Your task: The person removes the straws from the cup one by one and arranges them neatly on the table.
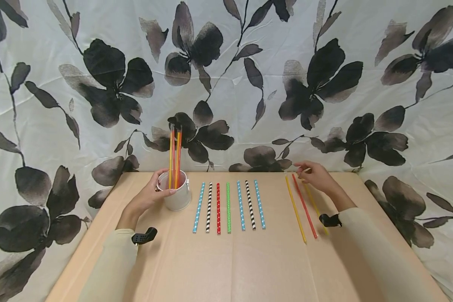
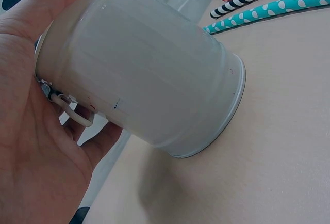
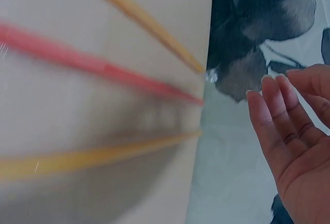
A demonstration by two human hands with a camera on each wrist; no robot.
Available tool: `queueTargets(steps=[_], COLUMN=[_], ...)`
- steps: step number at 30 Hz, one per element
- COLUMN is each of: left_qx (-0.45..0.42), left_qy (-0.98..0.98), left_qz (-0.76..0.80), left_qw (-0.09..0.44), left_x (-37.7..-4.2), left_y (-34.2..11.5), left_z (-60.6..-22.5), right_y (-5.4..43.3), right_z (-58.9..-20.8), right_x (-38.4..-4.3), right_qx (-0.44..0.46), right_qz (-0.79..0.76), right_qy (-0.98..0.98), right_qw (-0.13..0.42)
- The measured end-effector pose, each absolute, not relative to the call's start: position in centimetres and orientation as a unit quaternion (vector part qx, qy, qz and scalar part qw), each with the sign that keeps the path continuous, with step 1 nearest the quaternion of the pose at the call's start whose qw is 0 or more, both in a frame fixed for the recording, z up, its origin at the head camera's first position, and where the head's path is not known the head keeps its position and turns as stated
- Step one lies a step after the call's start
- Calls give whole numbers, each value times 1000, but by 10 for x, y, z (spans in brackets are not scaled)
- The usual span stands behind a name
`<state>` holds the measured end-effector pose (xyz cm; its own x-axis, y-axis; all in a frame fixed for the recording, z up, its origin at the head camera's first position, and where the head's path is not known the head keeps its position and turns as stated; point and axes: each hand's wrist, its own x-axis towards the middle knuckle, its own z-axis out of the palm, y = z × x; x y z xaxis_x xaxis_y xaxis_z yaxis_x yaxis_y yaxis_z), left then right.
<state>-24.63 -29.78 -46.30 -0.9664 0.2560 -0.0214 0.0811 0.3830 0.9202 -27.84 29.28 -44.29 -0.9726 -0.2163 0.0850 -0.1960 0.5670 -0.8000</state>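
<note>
Head view — tan table [image 1: 211, 268], floral cloth [image 1: 245, 134]

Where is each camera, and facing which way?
Head: on the head, facing forward and down at the table; left hand and right hand show.
Left wrist: on that wrist, facing the white bucket; left hand gripping it.
Right wrist: on that wrist, facing two yellow straws and a red straw; right hand shows.
Head and left wrist share the white bucket.

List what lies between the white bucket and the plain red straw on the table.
Seven patterned straws, then one plain yellow straw, as the head view shows.
</note>
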Motion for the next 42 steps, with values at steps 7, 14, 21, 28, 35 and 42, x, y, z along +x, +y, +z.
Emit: queueTargets(steps=[7, 14, 21, 28, 35, 42], left_qx=[103, 101, 106, 107, 105, 102], left_qy=[828, 833, 828, 829, 829, 829], left_qz=[545, 539, 545, 544, 544, 544], left_qw=[80, 78, 78, 74, 75, 79], left_x=[-244, -243, -244, -244, -242, -243], left_y=[-298, -296, -297, -297, -297, -297], left_z=[-462, -461, -461, -461, -460, -460], right_y=[261, 231, 218, 205, 184, 163], right_z=[-423, -403, -417, -429, -428, -426], right_x=[-273, -263, -282, -296, -299, -300], right_qx=[-145, -178, -187, -206, -224, -241], right_qz=[-475, -476, -501, -500, -504, -501], right_qy=[868, 861, 844, 840, 834, 831], right_qw=[12, 10, 24, 25, 22, 23])
